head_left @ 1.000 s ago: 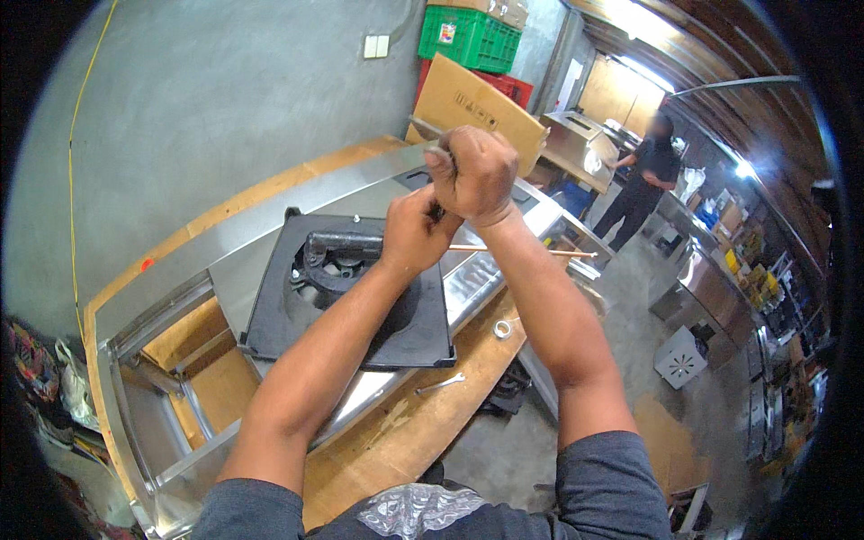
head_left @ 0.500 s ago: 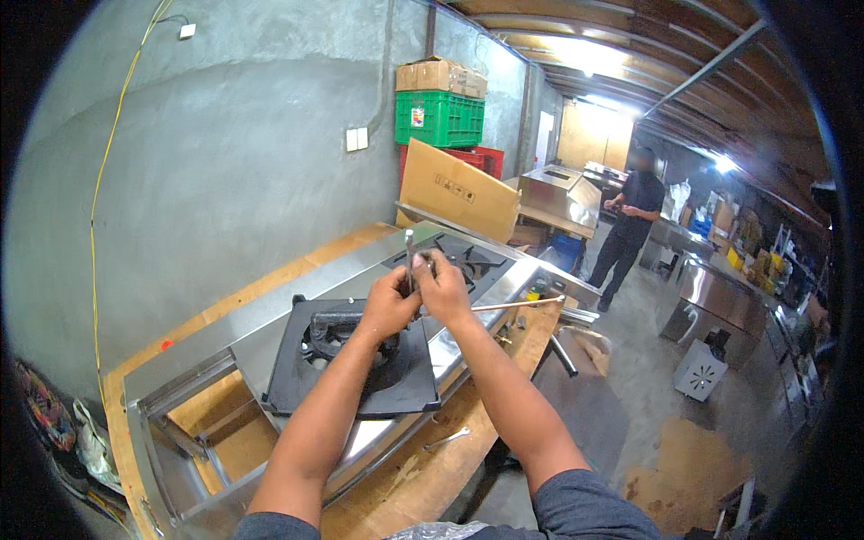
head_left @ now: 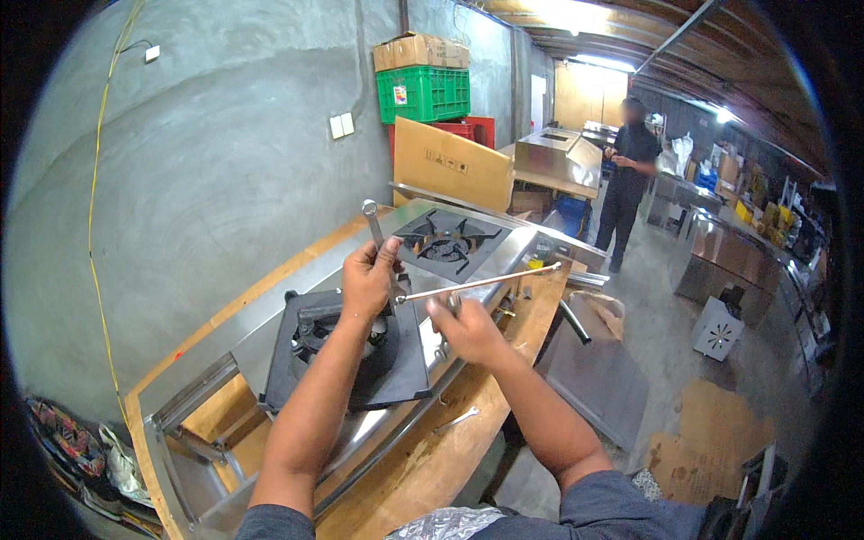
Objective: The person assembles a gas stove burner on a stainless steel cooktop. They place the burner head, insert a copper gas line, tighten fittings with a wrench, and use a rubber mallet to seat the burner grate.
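Observation:
My left hand (head_left: pixel 367 281) is closed around a steel wrench (head_left: pixel 370 212), its ring end sticking up above the fingers. Just below sits a black cast-iron burner (head_left: pixel 310 328) on a square black plate (head_left: pixel 400 373). A thin metal tube (head_left: pixel 486 286) with end fittings slants from beside my left hand up to the right. My right hand (head_left: pixel 470 331), a little blurred, is apart from the left, under the tube. Its curled fingers grip a short metal tool that looks like a wrench (head_left: pixel 442 349), mostly hidden by the hand.
The plate rests on a stainless steel stove top (head_left: pixel 256 346) with a cutout at left and another burner (head_left: pixel 450 243) behind. A loose wrench (head_left: pixel 457 419) lies on the wooden bench edge (head_left: pixel 423 468). A cardboard sheet (head_left: pixel 450 166) leans behind; a person (head_left: pixel 630 171) stands farther back.
My hands were together around the upright wrench; now the right hand has drawn away down and to the right. More of the thin tube shows. The view has shifted slightly.

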Motion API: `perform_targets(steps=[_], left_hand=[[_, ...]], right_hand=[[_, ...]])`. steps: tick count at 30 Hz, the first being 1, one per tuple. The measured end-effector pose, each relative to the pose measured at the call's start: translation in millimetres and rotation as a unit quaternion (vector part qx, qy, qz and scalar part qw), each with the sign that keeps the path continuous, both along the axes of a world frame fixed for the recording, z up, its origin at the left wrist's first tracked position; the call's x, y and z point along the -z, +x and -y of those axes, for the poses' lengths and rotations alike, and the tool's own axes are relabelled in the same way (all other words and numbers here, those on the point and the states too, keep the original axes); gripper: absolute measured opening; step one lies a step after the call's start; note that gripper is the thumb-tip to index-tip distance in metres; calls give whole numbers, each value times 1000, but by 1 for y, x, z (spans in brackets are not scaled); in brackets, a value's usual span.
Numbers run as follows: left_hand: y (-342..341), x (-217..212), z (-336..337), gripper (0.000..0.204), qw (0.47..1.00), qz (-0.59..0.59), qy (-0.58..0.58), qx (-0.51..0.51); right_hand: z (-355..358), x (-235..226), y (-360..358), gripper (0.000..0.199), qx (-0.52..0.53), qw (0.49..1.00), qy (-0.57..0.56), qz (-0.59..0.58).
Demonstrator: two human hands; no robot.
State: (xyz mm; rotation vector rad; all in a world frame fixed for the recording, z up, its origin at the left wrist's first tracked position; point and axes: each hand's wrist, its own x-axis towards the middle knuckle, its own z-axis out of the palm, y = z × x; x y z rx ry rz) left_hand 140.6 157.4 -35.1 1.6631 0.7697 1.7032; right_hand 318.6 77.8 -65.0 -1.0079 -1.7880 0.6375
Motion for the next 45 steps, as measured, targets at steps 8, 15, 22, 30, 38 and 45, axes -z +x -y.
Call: perform_targets(steps=[8,15,22,30,38,45], left_hand=[[-7,-85,124,37,991,-58,-12,117],[8,-61,183,42,846,-464,-142,220],[29,181,246,41,787,-418,-450,50],[49,325,236,45,693,-383,-487,-369],[64,60,214,27,834,-355,-244,-344],[32,-1,73,57,726,-578,-83,-363]], right_hand=[[42,174,98,46,20,930,-212,299],[11,259,96,38,-95,887,-192,408],[-24,286,75,39,-252,863,-129,418],[-83,306,89,45,-320,841,-72,431],[-89,151,135,35,-360,919,-159,-26],[-125,73,91,37,-318,925,-68,-195]])
